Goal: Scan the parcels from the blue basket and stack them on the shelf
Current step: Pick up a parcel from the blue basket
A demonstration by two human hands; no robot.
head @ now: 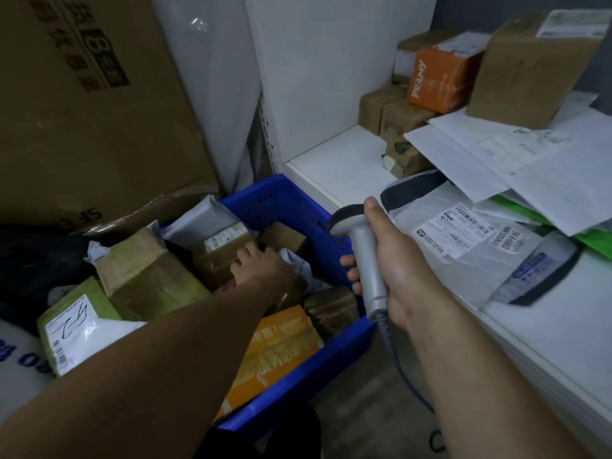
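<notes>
Down in the blue basket, our left hand reaches among the parcels. Its fingers lie across the top of a brown taped box that carries a small printed label. We cannot tell whether the hand has closed round the box or only touches it.

Around that box the basket is crowded. A grey mailer leans against the far wall, and a crumpled brown carton lies to the left. A greenish parcel with a handwritten white label sits at the near left. A flat orange box lies under our forearm, with a brown wrapped packet just beside it.

Our right hand grips the grey handle of a barcode scanner, fingers wrapped round it and thumb up near the head. The scanner hangs over the basket's right rim, just beside the edge of the white shelf. Its coiled cable trails down below our wrist.

On the shelf, close to the scanner, a grey poly mailer lies flat with its shipping label facing up. White envelopes overlap its far end, and a large brown box stands on them. Farther back an orange carton rests on small brown boxes.

A tall cardboard carton stands behind the basket on the left.
</notes>
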